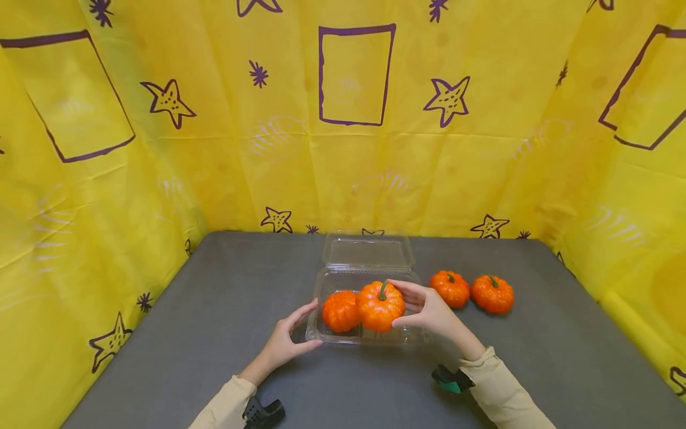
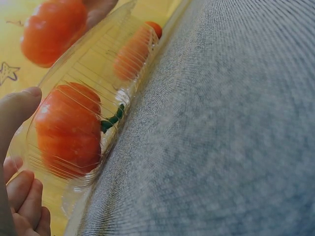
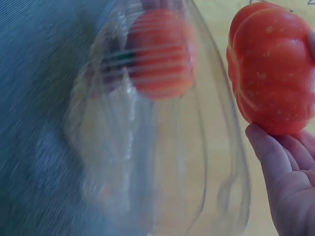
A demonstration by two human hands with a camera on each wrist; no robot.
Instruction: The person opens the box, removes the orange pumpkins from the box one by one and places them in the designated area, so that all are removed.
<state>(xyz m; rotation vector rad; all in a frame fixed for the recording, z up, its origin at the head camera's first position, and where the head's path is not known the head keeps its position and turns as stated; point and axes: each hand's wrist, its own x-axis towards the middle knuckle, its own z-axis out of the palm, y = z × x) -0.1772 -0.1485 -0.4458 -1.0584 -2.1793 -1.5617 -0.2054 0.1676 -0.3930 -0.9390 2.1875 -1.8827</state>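
A clear plastic clamshell container (image 1: pixel 316 333) sits on the table with its lid (image 1: pixel 370 251) folded back, away from the person. In its left part lies a small orange pumpkin (image 1: pixel 340 312); through the plastic wall in the left wrist view, its green stem (image 2: pixel 113 119) points down toward the table. Above the container's right part, my right hand (image 1: pixel 431 313) grips another pumpkin (image 1: pixel 379 307) between thumb and fingers from the right side, stem up. At the container's left edge is my left hand (image 1: pixel 284 341), thumb and fingers spread, the fingertips at or touching the rim.
Two more orange pumpkins, one (image 1: pixel 450 289) nearer the container and one (image 1: pixel 492 294) farther right, stand side by side on the grey table (image 1: pixel 241 280). A yellow cloth (image 1: pixel 225 119) with stars and frames drawn on it hangs around the back and sides.
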